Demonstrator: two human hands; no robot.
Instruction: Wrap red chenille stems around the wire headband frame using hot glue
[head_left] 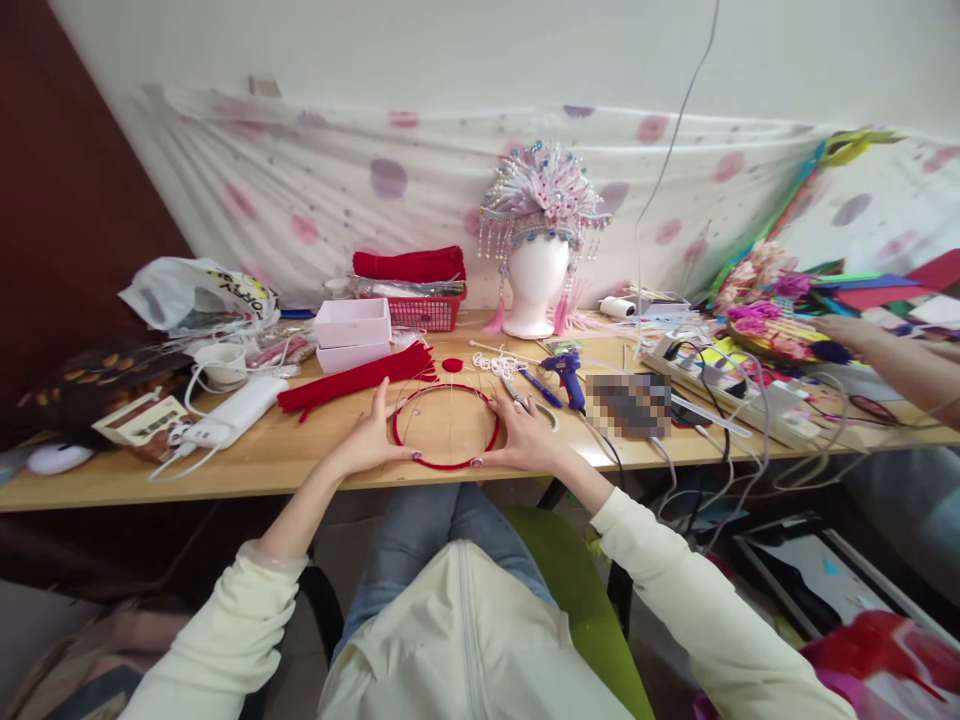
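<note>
A red ring is being held flat on the table, close to the near edge, between the two hands. The left hand is laid half open against the ring's left side, thumb raised and fingertips curved onto the near arc. The right hand is set the same way on the right side, with nothing gripped in a closed fist by either. Just beyond the left fingers a bundle of red fuzzy sticks is spread out, and past the ring's far arc a small red disc is lying. A blue glue gun is parked just beyond the right fingers. Another person's hand is seen well off to the right. If the ring were pressed too hard from both sides, it could probably be squashed out of round. The glue gun might be knocked by a careless right wrist.
</note>
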